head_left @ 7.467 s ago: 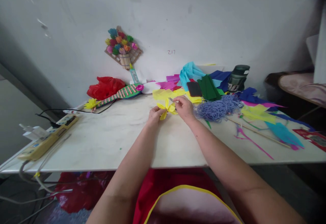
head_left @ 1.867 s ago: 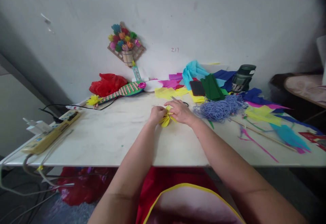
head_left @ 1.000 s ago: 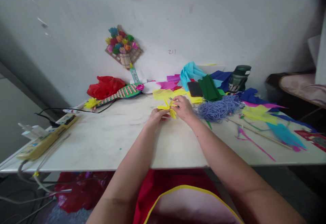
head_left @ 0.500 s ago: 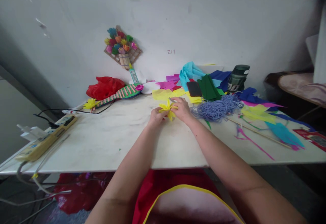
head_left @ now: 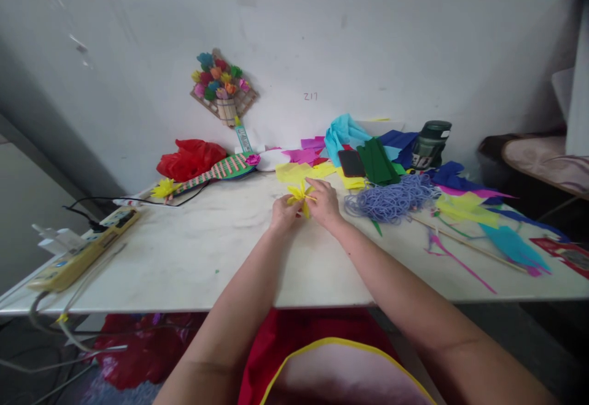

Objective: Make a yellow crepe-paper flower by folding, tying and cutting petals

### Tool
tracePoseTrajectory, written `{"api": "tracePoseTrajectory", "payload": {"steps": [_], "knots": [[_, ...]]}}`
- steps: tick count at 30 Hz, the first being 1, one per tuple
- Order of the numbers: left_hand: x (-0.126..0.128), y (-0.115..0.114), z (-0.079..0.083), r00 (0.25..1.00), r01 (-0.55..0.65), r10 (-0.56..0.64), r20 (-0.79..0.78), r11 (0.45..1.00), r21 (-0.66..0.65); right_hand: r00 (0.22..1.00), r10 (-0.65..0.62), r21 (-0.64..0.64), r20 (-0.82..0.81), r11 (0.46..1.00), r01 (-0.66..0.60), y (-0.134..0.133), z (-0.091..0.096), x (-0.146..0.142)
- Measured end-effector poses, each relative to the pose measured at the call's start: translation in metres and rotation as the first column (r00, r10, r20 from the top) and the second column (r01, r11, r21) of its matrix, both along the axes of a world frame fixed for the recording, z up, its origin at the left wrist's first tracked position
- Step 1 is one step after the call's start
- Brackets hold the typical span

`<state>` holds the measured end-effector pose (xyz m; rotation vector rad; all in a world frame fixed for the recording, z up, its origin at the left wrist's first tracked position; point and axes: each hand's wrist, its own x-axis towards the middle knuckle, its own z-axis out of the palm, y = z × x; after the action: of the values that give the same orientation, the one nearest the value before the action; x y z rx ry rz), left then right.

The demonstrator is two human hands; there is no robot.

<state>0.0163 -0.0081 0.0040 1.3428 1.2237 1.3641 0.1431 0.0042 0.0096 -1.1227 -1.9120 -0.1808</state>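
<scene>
A yellow paper flower [head_left: 300, 194] with narrow spread petals is held just above the white table, between both hands. My left hand [head_left: 285, 210] pinches its left and lower side with curled fingers. My right hand [head_left: 324, 201] grips it from the right, fingers bent over the petals and partly hiding them. Beyond the hands lie sheets of yellow crepe paper [head_left: 299, 172]. A tangled heap of lavender string [head_left: 391, 199] sits just right of my right hand.
A yellow power strip [head_left: 85, 251] runs along the left edge. Behind stand a decorated green craft piece [head_left: 225, 169], a red plastic bag [head_left: 191, 158], a phone [head_left: 351, 164], dark green paper [head_left: 378, 161] and a dark jar [head_left: 430, 145]. A thin stick [head_left: 469, 243] lies right.
My right hand has shifted slightly left and closed in on the flower, covering more of its right petals. The left hand stays nearly in place.
</scene>
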Motion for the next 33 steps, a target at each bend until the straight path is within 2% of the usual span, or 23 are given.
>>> {"api": "tracePoseTrajectory", "payload": {"steps": [5,12,15,18,20,22,24,26,29,33], "knots": [[0.003,0.003,-0.002,0.996,-0.081,0.081,-0.031,0.997,0.005,0.997,-0.037,-0.006,0.062,0.999,0.038,-0.009,-0.001,-0.010],[-0.004,0.008,-0.006,0.982,-0.142,0.148,-0.115,0.988,0.051,0.996,-0.005,-0.014,0.089,1.000,0.006,-0.017,-0.001,-0.019],[-0.007,0.006,-0.004,0.985,-0.153,0.159,-0.070,0.985,0.082,0.997,0.027,-0.040,0.071,0.999,-0.025,-0.019,0.002,-0.017],[-0.010,0.003,0.002,0.990,-0.139,0.139,0.010,0.988,0.071,0.995,0.093,-0.081,-0.047,0.992,-0.096,-0.017,0.006,-0.012],[-0.010,0.000,0.006,0.994,-0.102,0.100,0.048,0.993,0.062,0.969,0.132,-0.128,-0.209,0.979,-0.161,-0.013,0.008,-0.007],[-0.011,0.000,0.007,0.996,-0.063,0.060,0.068,0.997,0.039,0.901,0.139,-0.177,-0.412,0.957,-0.229,-0.009,0.009,-0.002],[-0.012,0.001,0.005,0.997,-0.034,0.034,0.070,0.999,0.001,0.801,0.120,-0.200,-0.587,0.937,-0.287,-0.005,0.009,0.003],[-0.013,0.003,0.002,0.998,-0.017,0.019,0.059,0.999,-0.038,0.716,0.088,-0.202,-0.692,0.929,-0.309,-0.001,0.009,0.006],[-0.015,0.007,-0.002,0.999,0.012,-0.008,0.052,0.997,-0.078,0.686,0.061,-0.197,-0.725,0.936,-0.292,0.004,0.007,0.010],[-0.015,0.007,-0.004,0.991,0.092,-0.082,0.109,0.992,-0.090,0.731,0.085,-0.195,-0.677,0.937,-0.289,0.007,0.005,0.011]]}}
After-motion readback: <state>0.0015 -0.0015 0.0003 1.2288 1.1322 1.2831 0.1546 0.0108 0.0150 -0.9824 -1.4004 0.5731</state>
